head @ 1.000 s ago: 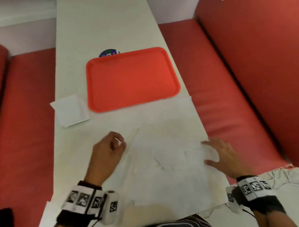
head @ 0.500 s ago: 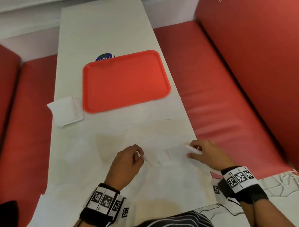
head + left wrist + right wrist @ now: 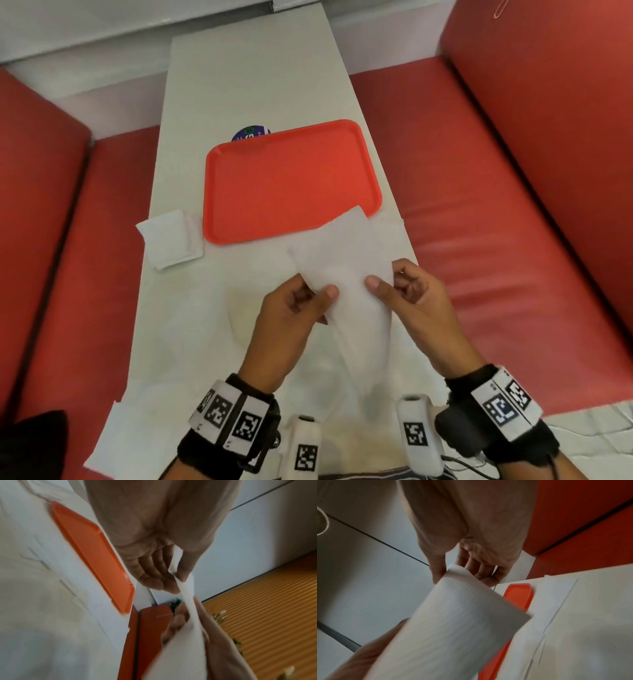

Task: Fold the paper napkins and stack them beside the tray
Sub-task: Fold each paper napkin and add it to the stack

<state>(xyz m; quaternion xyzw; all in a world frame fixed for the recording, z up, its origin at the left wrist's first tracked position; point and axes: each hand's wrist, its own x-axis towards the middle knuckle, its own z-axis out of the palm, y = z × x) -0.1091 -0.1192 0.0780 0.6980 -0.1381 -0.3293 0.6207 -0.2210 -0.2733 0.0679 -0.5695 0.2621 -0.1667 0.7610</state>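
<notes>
A white paper napkin (image 3: 346, 260) is lifted off the table, held between both hands. My left hand (image 3: 308, 298) pinches its left edge with thumb and fingers, and my right hand (image 3: 394, 284) pinches its right edge. The napkin's far corner hangs over the near right corner of the orange tray (image 3: 291, 181). In the left wrist view the napkin (image 3: 187, 597) runs as a taut strip from the left hand (image 3: 175, 582). In the right wrist view the sheet (image 3: 462, 615) curls under the right hand (image 3: 447, 572). A folded napkin stack (image 3: 171, 238) lies left of the tray.
More flat napkins (image 3: 212, 342) cover the near part of the narrow white table (image 3: 253, 75). A round dark coaster (image 3: 251, 133) peeks from behind the tray. Red bench seats (image 3: 513, 240) flank the table on both sides.
Both hands took a napkin from the table and lifted it up towards the tray. The hands have drawn closer together, and the view has tilted up.
</notes>
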